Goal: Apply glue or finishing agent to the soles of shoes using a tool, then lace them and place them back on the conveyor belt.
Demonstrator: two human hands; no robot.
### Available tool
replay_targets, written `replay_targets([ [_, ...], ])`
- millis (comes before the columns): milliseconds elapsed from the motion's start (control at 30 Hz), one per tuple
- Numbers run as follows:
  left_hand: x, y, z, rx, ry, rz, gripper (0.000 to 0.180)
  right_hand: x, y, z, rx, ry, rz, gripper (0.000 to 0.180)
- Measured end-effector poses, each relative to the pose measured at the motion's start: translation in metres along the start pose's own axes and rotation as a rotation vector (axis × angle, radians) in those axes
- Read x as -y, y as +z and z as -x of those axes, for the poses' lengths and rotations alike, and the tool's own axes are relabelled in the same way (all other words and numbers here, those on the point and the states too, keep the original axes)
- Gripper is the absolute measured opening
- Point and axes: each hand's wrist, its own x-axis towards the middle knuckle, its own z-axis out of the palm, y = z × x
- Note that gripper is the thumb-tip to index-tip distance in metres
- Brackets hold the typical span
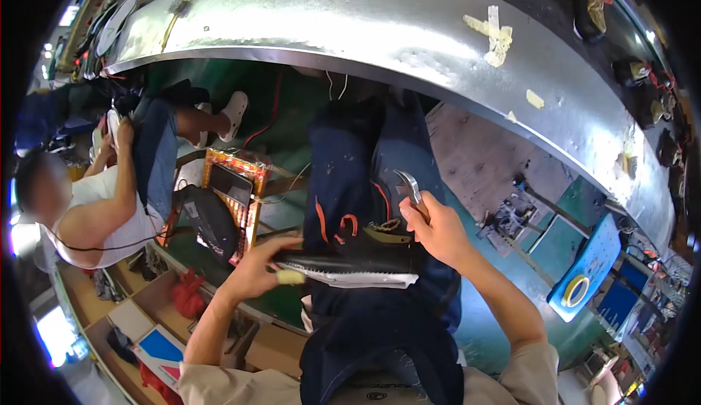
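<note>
Overhead, a long curved metal bench (350,18) arched across the top of the view, with bits of pale tape stuck to it and dark shoes (590,4) lined up along its far right edge. Below it was a green floor and some cluttered shelves at lower left.

So the person was sitting with a black shoe (350,259) lying on its side across their lap, on a dark blue apron (365,186), white toothed sole facing the camera. Left hand (255,270) was curled around the toe end, thumb on the sole, gripping it firmly. Right hand (434,230) was closed around the handle of a pair of metal pincers (409,184), their curved head sticking up just above the shoe's heel end. Couldn't tell if the tool was actually touching the shoe.

Off to the left another person (95,201) in a white shirt sat working on something of their own, and a blue board with a yellow tape roll (577,290) stood at right.
</note>
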Motion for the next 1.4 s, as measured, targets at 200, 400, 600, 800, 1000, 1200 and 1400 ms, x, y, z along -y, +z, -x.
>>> replay_targets([
  [200, 0.032, 0.056, -0.081, -0.496, 0.381, 1.425, 0.042, 0.011, 0.004, -0.004, -0.001, 0.046, 0.114, 0.029],
  [400, -0.067, 0.040, -0.155, -0.349, 0.330, 1.084, 0.030, 0.000, -0.012, 0.015, -0.012, -0.030, -0.164, 0.032],
  [600, -0.031, 0.101, -0.194, -0.127, 0.158, 1.257, 0.049, 0.020, -0.042, 0.037, 0.416, 0.136, -0.050, 0.039],
  [800, -0.037, 0.113, -0.157, -0.207, 0.442, 0.751, 0.056, 0.057, -0.025, 0.013, 0.435, 0.116, 0.206, 0.036],
  [1000, -0.031, 0.110, -0.155, -0.217, 0.475, 0.610, 0.058, 0.036, -0.005, 0.016, 0.104, -0.301, 0.555, 0.027],
  [1200, -0.035, 0.108, -0.151, -0.195, 0.505, 0.678, 0.060, 0.046, -0.009, 0.016, 0.027, -0.386, 0.658, 0.027],
  [1400, -0.020, 0.108, -0.159, -0.204, 0.422, 0.795, 0.055, 0.050, 0.005, 0.000, 0.145, -0.332, 0.692, 0.026],
])
